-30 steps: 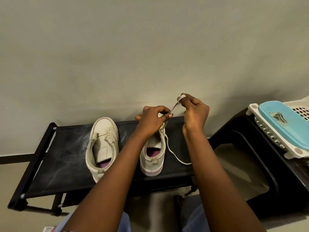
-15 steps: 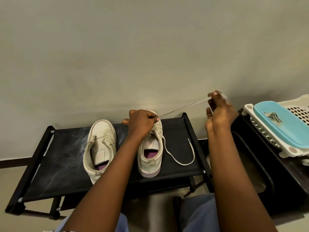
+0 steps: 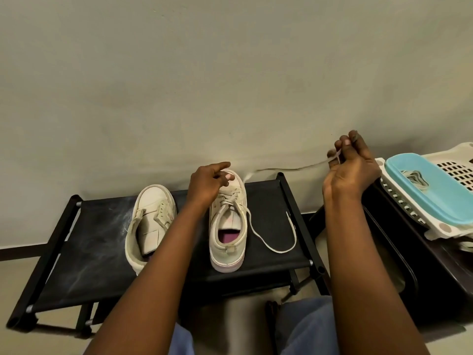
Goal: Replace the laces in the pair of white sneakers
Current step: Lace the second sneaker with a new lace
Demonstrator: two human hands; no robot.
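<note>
one teal tub (image 3: 442, 203) holds bundled laces (image 3: 414, 178)

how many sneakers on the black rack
2. One unlaced sneaker sits on the left half of the black rack; the partly laced sneaker stands mid-rack beside it, its lace pinched by the right hand. None seem hidden.

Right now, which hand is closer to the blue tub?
Right. The right hand, pinching the lace, is just beside the blue tub; the left hand is far off, at the laced sneaker.
</note>
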